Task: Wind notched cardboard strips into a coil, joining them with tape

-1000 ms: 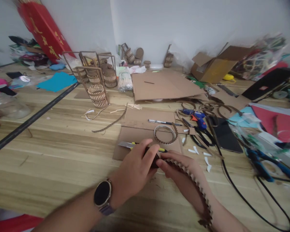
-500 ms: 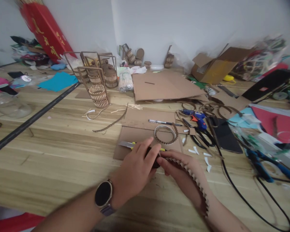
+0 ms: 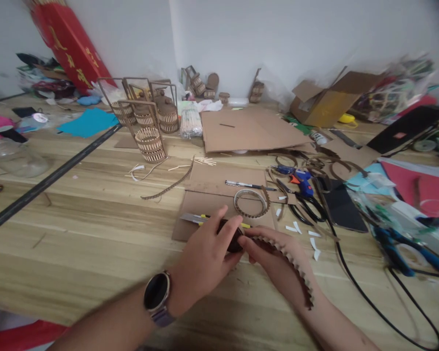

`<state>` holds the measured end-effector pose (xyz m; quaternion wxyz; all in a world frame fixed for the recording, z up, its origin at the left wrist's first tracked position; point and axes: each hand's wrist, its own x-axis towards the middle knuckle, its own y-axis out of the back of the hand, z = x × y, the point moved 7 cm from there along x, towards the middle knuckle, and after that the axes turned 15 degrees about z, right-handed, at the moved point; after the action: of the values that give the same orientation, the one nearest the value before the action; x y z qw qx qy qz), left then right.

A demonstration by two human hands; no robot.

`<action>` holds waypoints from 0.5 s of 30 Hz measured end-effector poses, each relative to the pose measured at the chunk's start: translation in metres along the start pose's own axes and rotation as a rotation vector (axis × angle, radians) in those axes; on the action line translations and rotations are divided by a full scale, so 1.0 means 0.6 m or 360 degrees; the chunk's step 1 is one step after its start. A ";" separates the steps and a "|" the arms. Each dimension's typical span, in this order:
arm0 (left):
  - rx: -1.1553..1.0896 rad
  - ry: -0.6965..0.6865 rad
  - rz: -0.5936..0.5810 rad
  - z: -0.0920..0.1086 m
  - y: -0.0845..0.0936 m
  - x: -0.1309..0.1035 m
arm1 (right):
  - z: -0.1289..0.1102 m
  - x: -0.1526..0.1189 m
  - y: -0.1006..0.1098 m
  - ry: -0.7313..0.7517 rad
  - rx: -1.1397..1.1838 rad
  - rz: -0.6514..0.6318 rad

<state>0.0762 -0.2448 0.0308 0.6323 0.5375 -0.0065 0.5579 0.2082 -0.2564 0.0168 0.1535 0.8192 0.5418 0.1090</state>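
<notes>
My left hand (image 3: 208,248), with a watch (image 3: 157,292) at the wrist, is closed around a dark brown round coil (image 3: 234,240), its index and middle fingers arched over the top. Pinched in my right hand (image 3: 274,258), against the coil's right side, is a corrugated cardboard strip (image 3: 289,261). The strip's free tail curves down over the right wrist. Behind the fingers a utility knife (image 3: 193,219) lies on a cardboard sheet (image 3: 201,202), partly hidden. Just beyond sits a tape roll (image 3: 250,203) with corrugated strip around it.
Small handled baskets (image 3: 149,145) stand at the back left. To the right are scissors (image 3: 309,209), a blue glue gun (image 3: 303,183), a phone (image 3: 342,204), pliers (image 3: 395,251) and a black cable (image 3: 351,275). A pen (image 3: 249,185) and paper scraps (image 3: 296,227) lie nearby.
The strip's loose tail has drawn up toward my hands and hangs shorter over the right wrist. More of the dark coil shows between my left fingers.
</notes>
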 end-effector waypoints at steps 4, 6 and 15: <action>0.0072 -0.0061 -0.0056 0.002 -0.004 -0.006 | -0.003 0.000 -0.004 0.0057 -0.0041 -0.0011; 0.0159 -0.0212 -0.0068 0.007 -0.003 -0.006 | -0.010 0.002 0.000 0.0129 -0.0093 0.0015; -0.0005 -0.0076 0.0135 -0.002 0.006 0.003 | 0.003 0.007 0.015 0.0117 -0.0052 0.0212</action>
<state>0.0737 -0.2435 0.0342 0.6086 0.5488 -0.0453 0.5713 0.2181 -0.2563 0.0187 0.1394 0.8462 0.4895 0.1577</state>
